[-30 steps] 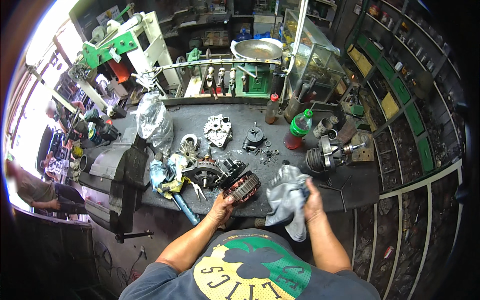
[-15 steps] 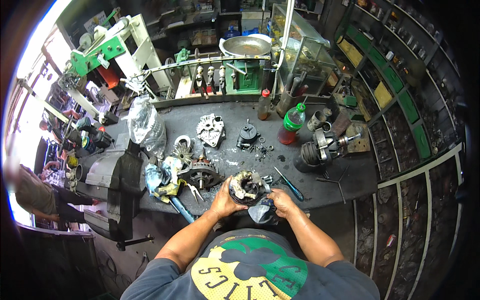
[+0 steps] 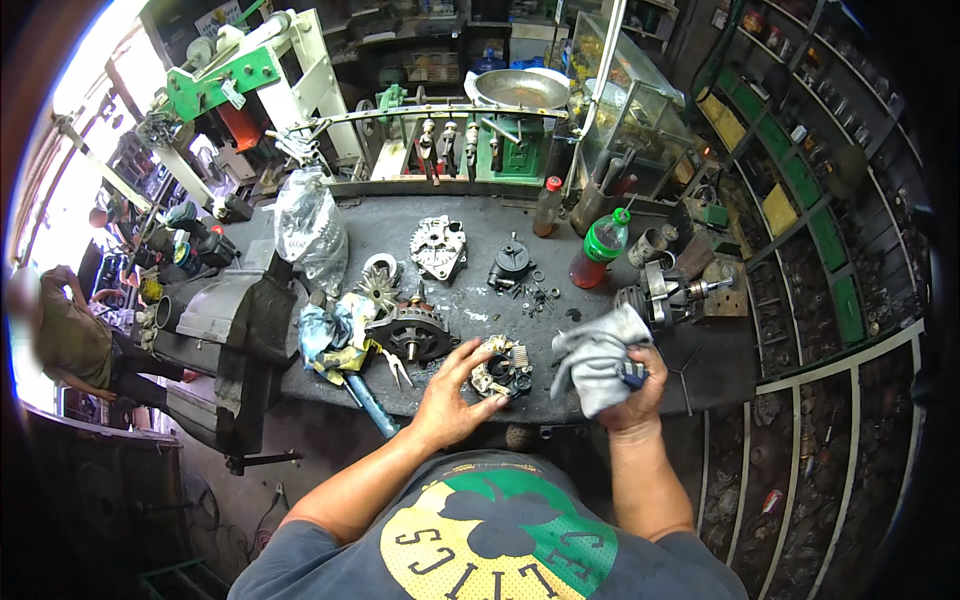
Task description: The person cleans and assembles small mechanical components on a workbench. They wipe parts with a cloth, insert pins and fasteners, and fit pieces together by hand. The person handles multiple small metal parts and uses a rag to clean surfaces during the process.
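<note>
My left hand point(image 3: 450, 402) reaches in from the lower left, thumb and fingers spread around the near-left side of an alternator rectifier assembly point(image 3: 500, 366). That part is ring-shaped, pale and dirty, and lies on the bench with its edge against my thumb and fingertips. In my right hand point(image 3: 645, 392) is a crumpled grey rag point(image 3: 600, 358), lifted above the bench's front edge. Something dark blue shows between the fingers there. Left of the rectifier rests an alternator rotor in its dark end housing point(image 3: 418, 332), beside two-pronged pliers point(image 3: 395, 366).
On the dark workbench point(image 3: 385, 220) stand an alternator housing point(image 3: 438, 248), a black round part point(image 3: 511, 260) amid small hardware, a green-topped bottle of red liquid point(image 3: 600, 248) and a plastic bag point(image 3: 311, 230). Stained cloths point(image 3: 336, 335) lie left. Another person point(image 3: 75, 330) stands far left.
My right hand has moved right and up with the rag, away from the rectifier, which now lies flatter on the bench. My left fingers have spread wider. The rag hides where the screwdriver lay.
</note>
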A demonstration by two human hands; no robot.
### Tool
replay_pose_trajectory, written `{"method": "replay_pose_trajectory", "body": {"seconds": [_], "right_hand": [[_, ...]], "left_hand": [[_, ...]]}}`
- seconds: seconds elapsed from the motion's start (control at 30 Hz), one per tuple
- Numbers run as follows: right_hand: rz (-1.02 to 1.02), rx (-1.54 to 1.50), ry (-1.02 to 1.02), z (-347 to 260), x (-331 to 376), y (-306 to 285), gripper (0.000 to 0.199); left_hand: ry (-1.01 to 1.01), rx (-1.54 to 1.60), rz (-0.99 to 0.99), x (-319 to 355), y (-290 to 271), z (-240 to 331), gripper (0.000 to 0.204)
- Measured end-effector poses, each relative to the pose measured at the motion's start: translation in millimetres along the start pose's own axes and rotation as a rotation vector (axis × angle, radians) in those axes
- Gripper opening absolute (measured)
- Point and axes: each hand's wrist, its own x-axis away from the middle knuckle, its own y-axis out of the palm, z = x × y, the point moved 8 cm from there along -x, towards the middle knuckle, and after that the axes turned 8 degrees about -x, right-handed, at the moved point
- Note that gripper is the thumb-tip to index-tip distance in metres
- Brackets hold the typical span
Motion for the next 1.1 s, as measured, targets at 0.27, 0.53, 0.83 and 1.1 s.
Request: {"method": "replay_pose_trajectory", "body": {"seconds": [0.27, 0.53, 0.83, 1.1], "right_hand": [[-0.336, 1.757, -0.851, 57, -6, 118, 0.068], [-0.124, 1.404, -0.331, 61, -106, -3, 0.023], [-0.26, 2.386, 0.489, 114, -154, -88, 0.074], [0.097, 1.918, 0.405, 101, -172, -123, 0.037]], "left_hand": [[-0.067, 1.272, 0.153, -73, -39, 59, 0.04], [-0.1, 1.043, -0.11, -19, 7, 9, 0.105], [-0.434, -0.175, 0.014, -8, 47, -85, 0.09], [-0.39, -0.16, 0.029, -15, 44, -88, 0.087]]}}
